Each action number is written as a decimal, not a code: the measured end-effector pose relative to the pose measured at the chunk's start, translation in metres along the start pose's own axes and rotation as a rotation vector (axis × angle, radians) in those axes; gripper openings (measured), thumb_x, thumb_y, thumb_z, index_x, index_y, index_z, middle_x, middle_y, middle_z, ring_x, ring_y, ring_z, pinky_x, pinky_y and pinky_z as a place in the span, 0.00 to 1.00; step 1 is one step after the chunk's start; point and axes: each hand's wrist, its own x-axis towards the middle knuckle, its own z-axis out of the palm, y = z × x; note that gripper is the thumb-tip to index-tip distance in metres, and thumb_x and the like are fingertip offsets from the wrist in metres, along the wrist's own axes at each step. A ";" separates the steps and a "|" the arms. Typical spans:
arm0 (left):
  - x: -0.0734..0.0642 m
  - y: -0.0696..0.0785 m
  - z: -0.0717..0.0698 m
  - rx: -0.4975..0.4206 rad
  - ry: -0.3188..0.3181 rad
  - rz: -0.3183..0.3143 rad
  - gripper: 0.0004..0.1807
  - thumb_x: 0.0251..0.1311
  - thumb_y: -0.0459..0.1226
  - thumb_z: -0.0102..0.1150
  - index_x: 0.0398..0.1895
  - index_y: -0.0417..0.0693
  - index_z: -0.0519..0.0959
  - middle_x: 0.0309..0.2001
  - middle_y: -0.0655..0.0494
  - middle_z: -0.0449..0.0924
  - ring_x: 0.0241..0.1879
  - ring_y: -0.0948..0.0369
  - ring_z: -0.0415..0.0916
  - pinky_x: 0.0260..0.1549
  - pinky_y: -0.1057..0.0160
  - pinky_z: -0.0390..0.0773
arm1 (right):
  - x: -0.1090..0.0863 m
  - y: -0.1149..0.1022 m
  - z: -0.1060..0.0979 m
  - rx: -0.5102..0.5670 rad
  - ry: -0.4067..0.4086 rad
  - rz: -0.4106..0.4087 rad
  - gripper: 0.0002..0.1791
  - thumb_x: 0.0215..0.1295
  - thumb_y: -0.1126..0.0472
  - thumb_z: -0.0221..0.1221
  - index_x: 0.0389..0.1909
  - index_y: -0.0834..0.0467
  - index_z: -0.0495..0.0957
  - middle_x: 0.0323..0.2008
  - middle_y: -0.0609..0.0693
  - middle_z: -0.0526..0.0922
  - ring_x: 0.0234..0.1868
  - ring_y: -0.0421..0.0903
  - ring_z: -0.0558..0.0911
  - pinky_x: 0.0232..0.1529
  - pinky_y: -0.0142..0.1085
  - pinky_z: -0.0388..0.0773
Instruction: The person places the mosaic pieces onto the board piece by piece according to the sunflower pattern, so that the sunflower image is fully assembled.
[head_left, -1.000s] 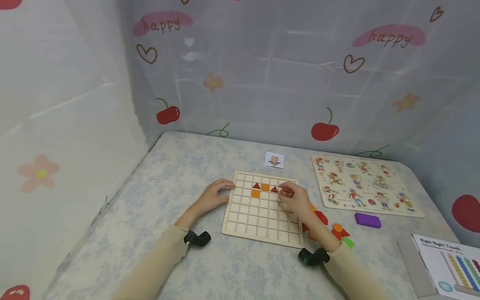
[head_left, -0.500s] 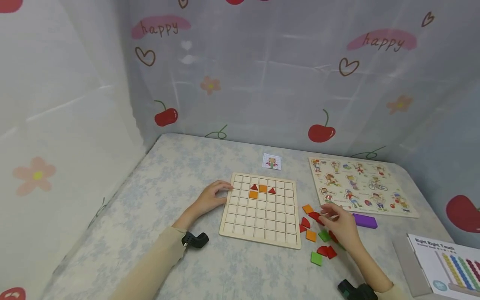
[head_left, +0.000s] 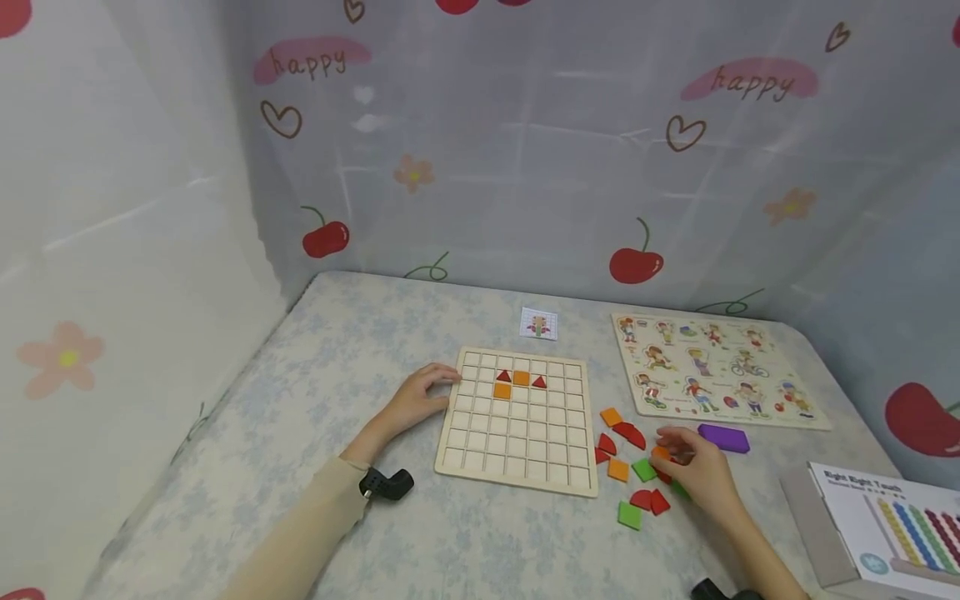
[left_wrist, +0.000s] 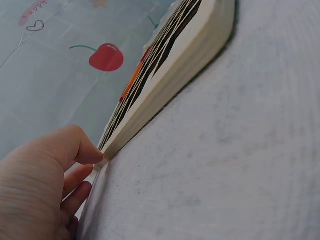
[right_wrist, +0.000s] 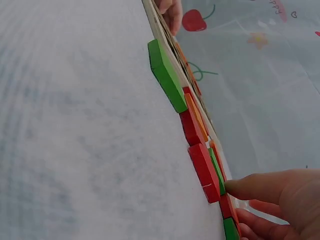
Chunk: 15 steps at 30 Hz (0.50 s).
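A wooden grid board [head_left: 517, 433] lies mid-table, holding two red triangles [head_left: 539, 382] and two orange squares [head_left: 502, 391] in its upper cells. My left hand [head_left: 415, 400] rests against its left edge; in the left wrist view the thumb [left_wrist: 90, 152] touches the board's side. Right of the board, my right hand [head_left: 701, 467] reaches into loose coloured pieces, its thumb and fingers spread around an orange round piece [head_left: 661, 452] low among them. In the right wrist view, the right thumb [right_wrist: 250, 186] is beside a green piece [right_wrist: 217, 170], with the fingers partly hidden behind the pieces.
Red, orange and green pieces [head_left: 629, 515] lie scattered beside the board. A small picture card [head_left: 538, 323] lies behind it. At the right are a wooden figure puzzle [head_left: 720, 367], a purple block [head_left: 723, 438] and a white box [head_left: 885, 525]. Patterned curtains [head_left: 480, 167] enclose the table.
My right hand has moved from the board's upper right, beside the red triangle, out to the loose pieces, then slightly lower to the orange round piece. My left hand stays at the board edge.
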 end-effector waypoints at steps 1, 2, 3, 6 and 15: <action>0.000 0.000 0.000 -0.004 0.000 -0.003 0.19 0.62 0.38 0.60 0.57 0.50 0.77 0.61 0.52 0.72 0.65 0.52 0.66 0.65 0.47 0.68 | 0.000 0.001 0.001 0.005 0.008 0.003 0.22 0.54 0.63 0.69 0.50 0.66 0.77 0.41 0.60 0.84 0.35 0.34 0.77 0.32 0.22 0.76; -0.001 0.000 0.001 -0.008 0.000 -0.004 0.20 0.61 0.38 0.60 0.57 0.50 0.77 0.61 0.52 0.72 0.65 0.52 0.66 0.65 0.47 0.68 | 0.000 0.001 0.002 0.008 0.017 0.006 0.22 0.54 0.63 0.69 0.50 0.66 0.77 0.41 0.60 0.84 0.33 0.31 0.76 0.32 0.22 0.76; -0.001 -0.001 0.001 -0.011 0.001 -0.003 0.20 0.61 0.37 0.60 0.57 0.49 0.77 0.61 0.52 0.72 0.65 0.51 0.66 0.65 0.47 0.68 | -0.001 0.002 0.003 0.014 0.031 0.009 0.22 0.54 0.64 0.68 0.49 0.66 0.78 0.40 0.60 0.84 0.32 0.28 0.75 0.31 0.21 0.76; -0.001 -0.001 0.001 -0.014 0.000 0.002 0.20 0.62 0.37 0.60 0.58 0.50 0.77 0.61 0.51 0.72 0.65 0.51 0.66 0.65 0.47 0.68 | -0.001 0.004 0.004 0.027 0.063 0.015 0.21 0.55 0.66 0.67 0.50 0.67 0.78 0.41 0.61 0.84 0.31 0.24 0.73 0.31 0.20 0.76; 0.000 0.001 0.001 -0.007 -0.003 0.006 0.20 0.62 0.35 0.59 0.58 0.49 0.76 0.62 0.51 0.71 0.66 0.49 0.65 0.65 0.45 0.67 | 0.002 0.006 0.010 0.017 0.107 0.026 0.21 0.54 0.66 0.67 0.50 0.64 0.78 0.42 0.60 0.84 0.31 0.24 0.72 0.32 0.19 0.75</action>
